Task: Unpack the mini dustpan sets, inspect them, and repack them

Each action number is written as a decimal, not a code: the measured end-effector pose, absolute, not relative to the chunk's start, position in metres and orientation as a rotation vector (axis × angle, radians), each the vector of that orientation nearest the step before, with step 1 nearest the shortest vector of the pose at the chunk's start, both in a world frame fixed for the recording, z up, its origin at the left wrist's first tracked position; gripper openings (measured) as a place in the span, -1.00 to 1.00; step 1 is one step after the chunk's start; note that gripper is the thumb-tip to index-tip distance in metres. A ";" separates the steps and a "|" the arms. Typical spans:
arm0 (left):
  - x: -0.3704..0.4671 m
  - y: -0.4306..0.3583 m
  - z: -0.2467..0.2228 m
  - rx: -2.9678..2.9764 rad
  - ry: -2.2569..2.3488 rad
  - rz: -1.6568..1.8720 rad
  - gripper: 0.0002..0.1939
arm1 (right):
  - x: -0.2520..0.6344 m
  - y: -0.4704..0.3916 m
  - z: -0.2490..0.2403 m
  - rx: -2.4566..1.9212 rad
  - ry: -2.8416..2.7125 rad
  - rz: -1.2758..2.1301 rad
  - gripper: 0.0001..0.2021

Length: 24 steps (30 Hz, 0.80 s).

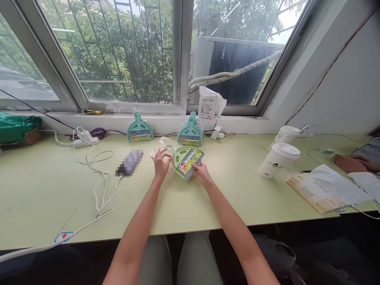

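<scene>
A green dustpan and brush set (181,157) with a printed label is tilted above the table in front of me. My right hand (200,171) grips its lower right edge. At its handle end, my left hand (162,161) pinches the clear plastic wrapping (166,143) with thumb and forefinger. Behind, against the wall under the window, stand a teal dustpan set (140,128) on the left and several stacked teal dustpan sets (190,132) on the right.
A phone (130,162) with a white cable lies left, near a power strip (86,141). Right are two paper cups (279,156), a tissue pack (314,190) and another person's hands (354,163). A tissue packet (208,105) and screwdriver (93,112) occupy the sill.
</scene>
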State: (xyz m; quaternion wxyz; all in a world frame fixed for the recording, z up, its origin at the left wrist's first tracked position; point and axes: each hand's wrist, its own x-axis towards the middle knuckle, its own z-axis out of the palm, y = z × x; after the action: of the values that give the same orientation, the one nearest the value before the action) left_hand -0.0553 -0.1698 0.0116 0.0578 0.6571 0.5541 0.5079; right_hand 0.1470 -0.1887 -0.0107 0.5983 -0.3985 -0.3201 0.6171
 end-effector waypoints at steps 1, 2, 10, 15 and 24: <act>-0.053 -0.171 0.012 2.046 1.673 1.516 -0.91 | 0.146 -0.190 -0.010 -0.909 -0.771 1.456 -0.70; -0.051 -0.173 0.014 2.095 1.675 1.504 -0.89 | 0.144 -0.191 -0.009 -0.892 -0.792 1.471 -0.67; -0.036 -0.186 0.025 1.352 1.678 2.090 -0.26 | 0.134 -0.192 -0.011 -0.748 -0.770 1.375 -0.59; -0.041 -0.173 0.021 0.981 1.006 1.588 -0.32 | 0.132 -0.194 -0.008 -0.751 -0.837 1.371 -0.60; -0.027 -0.184 0.018 1.038 0.720 1.272 -0.34 | 0.134 -0.197 -0.003 -0.848 -0.857 1.198 -0.65</act>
State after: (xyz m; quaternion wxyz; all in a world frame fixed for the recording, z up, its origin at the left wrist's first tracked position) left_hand -0.0268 -0.1839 0.0183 0.6244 0.4520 0.3138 0.5544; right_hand 0.1337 -0.1966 -0.0029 0.6602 -0.3748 -0.3787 0.5293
